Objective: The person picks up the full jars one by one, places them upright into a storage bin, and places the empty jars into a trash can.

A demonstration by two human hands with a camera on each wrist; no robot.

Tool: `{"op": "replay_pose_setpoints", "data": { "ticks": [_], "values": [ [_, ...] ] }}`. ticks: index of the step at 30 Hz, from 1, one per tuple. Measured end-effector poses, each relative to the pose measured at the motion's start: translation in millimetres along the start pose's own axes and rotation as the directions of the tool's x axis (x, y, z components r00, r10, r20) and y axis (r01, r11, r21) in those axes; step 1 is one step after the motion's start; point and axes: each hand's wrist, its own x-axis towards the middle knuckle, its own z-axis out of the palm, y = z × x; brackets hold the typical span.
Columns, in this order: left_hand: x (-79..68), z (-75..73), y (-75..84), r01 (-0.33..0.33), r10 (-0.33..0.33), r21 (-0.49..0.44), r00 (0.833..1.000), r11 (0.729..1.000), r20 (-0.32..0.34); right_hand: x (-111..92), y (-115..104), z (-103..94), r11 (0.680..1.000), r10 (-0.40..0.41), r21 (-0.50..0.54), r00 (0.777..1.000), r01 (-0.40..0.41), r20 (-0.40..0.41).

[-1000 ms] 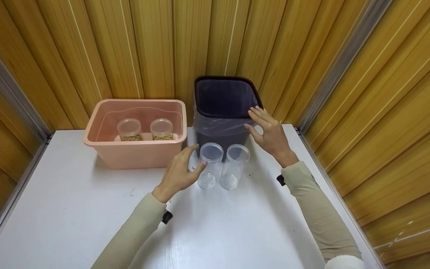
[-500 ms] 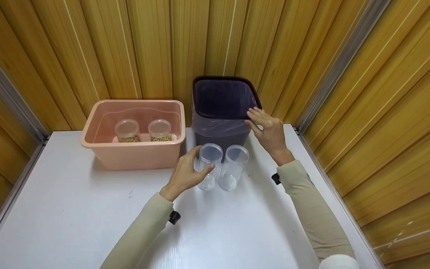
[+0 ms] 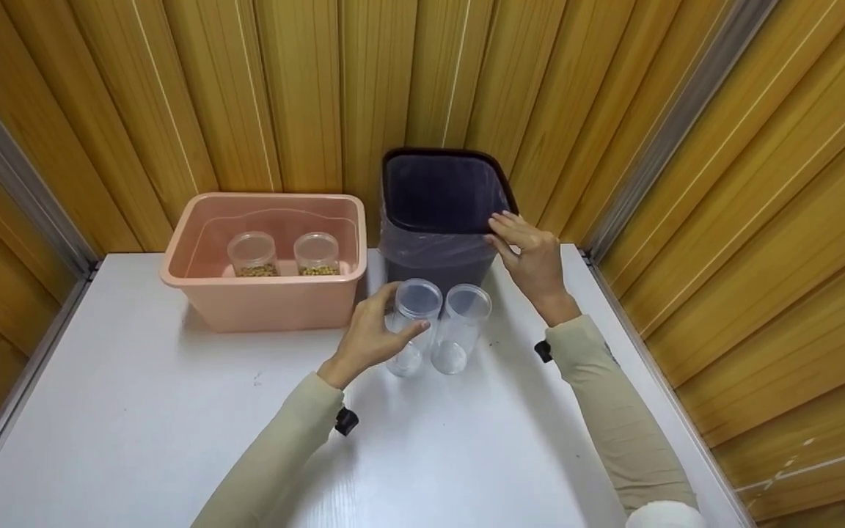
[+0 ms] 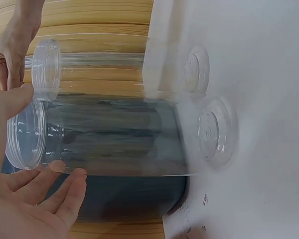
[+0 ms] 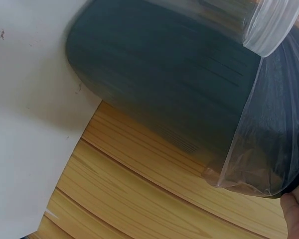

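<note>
Two tall clear plastic jars with lids stand side by side in the head view, in front of a dark trash bin (image 3: 433, 275). My left hand (image 3: 370, 337) grips the left jar (image 3: 419, 297) near its lid, thumb on the near side and fingers round the far side. In the left wrist view, no contents show inside this jar (image 4: 114, 134). The right jar (image 3: 468, 301) is untouched, just beside it. My right hand (image 3: 536, 268) pinches the bin's rim at the front right corner, over the clear bag (image 5: 274, 114) that lines it.
Left of the bin is a pink plastic tub (image 3: 268, 308). Inside it, two clear lidded jars (image 3: 252, 253) hold a layer of yellowish beans or grains. Wood-look panel walls (image 3: 305, 95) close in the white table (image 3: 136, 411) at the back and sides.
My left hand has moved right and closed round the left jar. The right hand's fingers have come onto the bin's rim. The tub and its jars have stayed put.
</note>
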Motion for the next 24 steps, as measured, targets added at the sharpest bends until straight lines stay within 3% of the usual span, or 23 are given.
{"op": "replay_pose_setpoints", "data": {
  "ticks": [10,18,24],
  "values": [
    [16.3,-23.3,27.1,-0.031,0.031,0.013,1.0,0.999,-0.005,1.6,1.8,0.2,0.999,-0.029,-0.02,0.999,0.028,-0.019],
    [31.6,-48.5,54.0,-0.045,0.045,-0.033,0.999,0.998,-0.007,0.7,0.2,-1.0,1.0,-0.011,-0.022,1.0,0.011,0.002],
    [44.2,-64.9,74.2,-0.068,0.068,-0.005,0.997,0.998,-0.033,0.6,-0.5,-1.7,0.999,-0.017,-0.031,1.0,0.018,0.017]
  ]
}}
